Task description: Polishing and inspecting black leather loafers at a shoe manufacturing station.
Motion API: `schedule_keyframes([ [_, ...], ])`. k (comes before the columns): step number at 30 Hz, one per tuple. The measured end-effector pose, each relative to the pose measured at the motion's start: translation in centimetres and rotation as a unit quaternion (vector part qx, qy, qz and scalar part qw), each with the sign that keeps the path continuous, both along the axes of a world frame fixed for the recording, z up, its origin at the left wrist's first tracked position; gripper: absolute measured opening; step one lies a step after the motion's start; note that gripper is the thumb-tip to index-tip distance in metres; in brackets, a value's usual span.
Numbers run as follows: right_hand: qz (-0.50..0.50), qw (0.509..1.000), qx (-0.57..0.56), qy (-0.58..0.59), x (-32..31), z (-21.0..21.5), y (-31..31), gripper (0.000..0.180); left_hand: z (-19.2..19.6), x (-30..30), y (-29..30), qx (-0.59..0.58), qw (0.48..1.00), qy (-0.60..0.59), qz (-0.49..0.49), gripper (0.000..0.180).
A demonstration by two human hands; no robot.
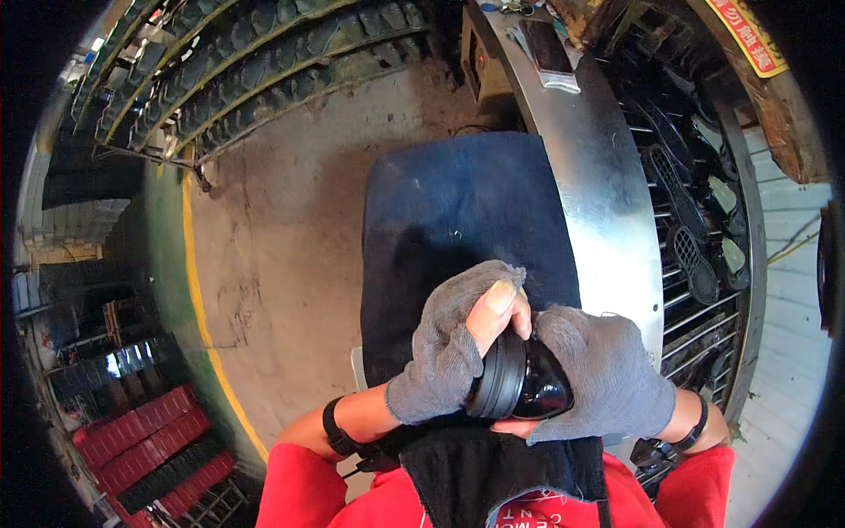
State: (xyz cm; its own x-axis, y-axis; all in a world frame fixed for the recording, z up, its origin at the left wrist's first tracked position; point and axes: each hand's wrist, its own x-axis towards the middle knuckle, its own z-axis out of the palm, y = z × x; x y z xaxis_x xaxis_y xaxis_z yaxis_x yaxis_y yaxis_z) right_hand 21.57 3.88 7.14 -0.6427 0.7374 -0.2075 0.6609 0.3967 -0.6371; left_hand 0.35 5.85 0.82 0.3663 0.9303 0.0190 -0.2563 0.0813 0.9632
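Observation:
Close to my body I hold a black shoe [543, 385] with a glossy upper and a thick, ridged black sole. My left hand [453, 343], in a grey knit glove with bare thumb and fingertips, is closed over the sole side. Against the glossy upper, my right hand [609, 374] is wrapped round the other side, also in a grey glove. Part of the shoe is hidden by my hands. Beneath and beyond it spreads a dark blue cloth-covered surface [466, 194]. A black apron [493, 466] lies over my red shirt.
A shiny metal table [612, 202] runs along the right, with a dark flat object [547, 48] on a cloth at its far end. Beyond it, a barred rack holds black soles [673, 194]. Racks of dark shoes [290, 44] stand far left; red slatted racks [145, 440] stand near left.

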Motion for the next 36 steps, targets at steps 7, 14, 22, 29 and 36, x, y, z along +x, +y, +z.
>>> schedule_keyframes([
  [7,0.039,0.995,0.084,0.037,-0.1,-0.3,0.4,0.098,0.0,0.2,-0.9,-0.042,0.997,-0.057,-0.011,0.038],
  [14,-0.168,0.959,0.033,0.225,-1.7,-3.9,2.5,0.079,-1.3,-0.3,1.7,-0.044,0.997,-0.06,0.016,0.048],
  [22,-0.364,0.752,-0.288,0.468,-3.1,-1.8,6.0,0.082,0.3,-0.9,3.9,0.212,0.964,0.04,0.154,0.028],
  [29,0.269,0.93,0.211,0.137,-8.8,0.0,5.8,0.072,-0.7,-0.8,6.6,-0.362,0.911,-0.198,0.001,0.054],
  [36,0.054,0.936,0.079,0.34,-3.3,-3.0,2.5,0.028,-8.3,-2.5,4.2,-0.256,0.925,-0.273,0.064,0.088],
])
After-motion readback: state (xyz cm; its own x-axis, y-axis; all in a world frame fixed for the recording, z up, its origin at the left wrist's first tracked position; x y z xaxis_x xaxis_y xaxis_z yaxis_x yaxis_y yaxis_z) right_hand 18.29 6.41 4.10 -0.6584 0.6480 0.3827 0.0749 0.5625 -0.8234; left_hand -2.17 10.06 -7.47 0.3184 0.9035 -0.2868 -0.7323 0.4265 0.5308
